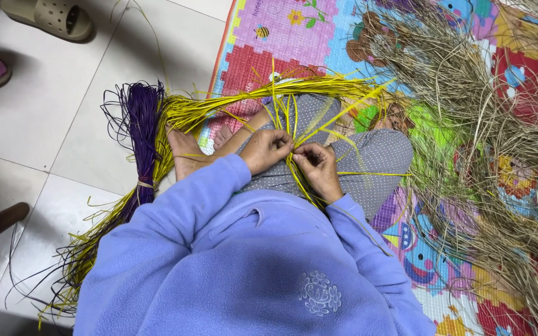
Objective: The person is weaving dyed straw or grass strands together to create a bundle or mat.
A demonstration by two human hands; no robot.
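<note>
Mid-frame, the left hand [266, 149] and right hand [316, 168] met over the lap, both pinching yellow strands [294, 121] tight. It looked like the weaving's start; next crossing needed firm tension. Purple strands [141, 124] lay at left, dry straw [499, 124] at right.

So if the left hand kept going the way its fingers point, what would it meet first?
The left hand points across the lap, so it would meet the right hand almost at once, with only the yellow strands pinched between them. Depth is unclear, but they look nearly touching.
</note>
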